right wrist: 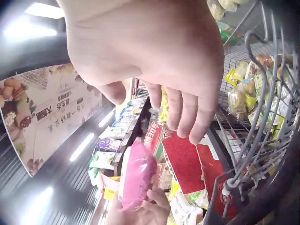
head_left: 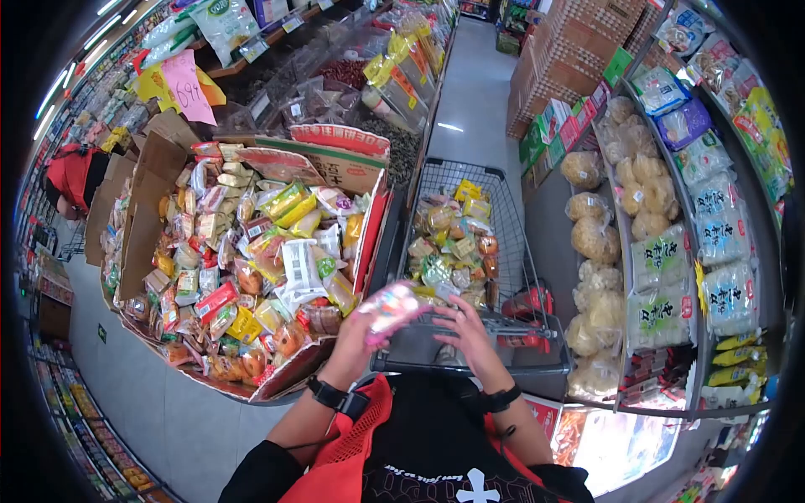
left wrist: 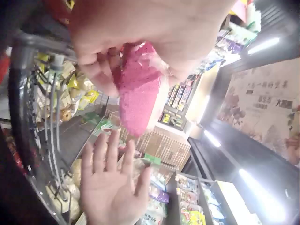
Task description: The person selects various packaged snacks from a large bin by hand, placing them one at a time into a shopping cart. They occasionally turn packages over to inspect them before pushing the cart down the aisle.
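Note:
A pink plastic-wrapped snack pack [head_left: 391, 312] is in my left hand [head_left: 356, 335], over the gap between a cardboard bin and a shopping cart. Its plain pink side [left wrist: 139, 93] faces the left wrist camera, and my left fingers and thumb grip one end of it. My right hand [head_left: 466, 334] is held out near the pack over the cart's handle end. In the left wrist view the right palm [left wrist: 112, 194] shows with its fingers extended and nothing in them. The right wrist view has the same pack [right wrist: 139, 173] beyond my right fingers, apart from them.
On the left stands a big cardboard bin [head_left: 144, 210] heaped with mixed wrapped snacks. The wire shopping cart [head_left: 518, 243] ahead holds several wrapped snacks. Shelves of bagged goods [head_left: 662, 268] line the right, with stacked cartons [head_left: 579, 50] behind. Someone in a red vest [head_left: 74, 178] is at far left.

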`<state>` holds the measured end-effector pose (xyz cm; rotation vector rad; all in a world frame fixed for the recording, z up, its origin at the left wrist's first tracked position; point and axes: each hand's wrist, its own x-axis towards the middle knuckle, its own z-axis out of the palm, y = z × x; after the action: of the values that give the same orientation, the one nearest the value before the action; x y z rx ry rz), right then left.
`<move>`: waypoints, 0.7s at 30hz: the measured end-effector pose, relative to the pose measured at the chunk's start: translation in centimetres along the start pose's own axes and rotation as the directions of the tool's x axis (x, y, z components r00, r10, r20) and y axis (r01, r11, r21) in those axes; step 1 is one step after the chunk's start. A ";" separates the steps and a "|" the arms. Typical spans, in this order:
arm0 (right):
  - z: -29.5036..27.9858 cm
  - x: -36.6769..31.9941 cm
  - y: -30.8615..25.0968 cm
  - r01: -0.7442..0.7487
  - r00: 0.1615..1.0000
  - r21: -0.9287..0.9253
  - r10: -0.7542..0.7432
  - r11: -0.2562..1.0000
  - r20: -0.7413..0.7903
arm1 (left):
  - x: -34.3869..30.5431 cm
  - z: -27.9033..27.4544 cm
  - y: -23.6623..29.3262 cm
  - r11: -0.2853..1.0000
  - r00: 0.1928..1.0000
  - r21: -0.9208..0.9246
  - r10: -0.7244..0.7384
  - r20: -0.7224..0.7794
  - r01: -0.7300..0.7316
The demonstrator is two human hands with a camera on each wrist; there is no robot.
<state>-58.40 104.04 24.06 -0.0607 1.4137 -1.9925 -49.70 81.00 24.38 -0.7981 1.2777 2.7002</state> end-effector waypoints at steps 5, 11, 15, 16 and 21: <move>-4.3 -0.4 -0.5 -0.045 0.999 0.064 0.044 0.997 0.014 | 6.2 -1.6 5.7 0.851 0.948 -0.419 0.288 -0.134 -0.318; -9.5 0.3 -1.2 -0.007 0.970 0.235 0.064 0.972 -0.236 | 5.6 2.9 3.6 0.978 0.978 -0.028 0.209 0.024 -0.208; -14.5 1.4 -1.2 0.017 0.929 0.340 0.111 0.940 -0.354 | 5.2 -0.3 -6.7 0.750 0.956 0.594 0.217 0.196 -0.292; -16.2 1.9 -1.2 0.013 0.921 0.345 0.123 0.938 -0.370 | 4.7 -0.5 -7.5 0.505 0.935 0.789 0.240 0.262 -0.350; -24.0 6.1 -3.0 -0.036 0.889 0.311 0.173 0.950 -0.424 | 4.9 1.4 -8.5 -0.047 0.917 0.917 0.041 0.397 -0.395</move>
<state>-74.33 120.85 14.81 0.6365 1.3281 -2.1893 -52.33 86.82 16.78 0.0534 2.7465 0.9915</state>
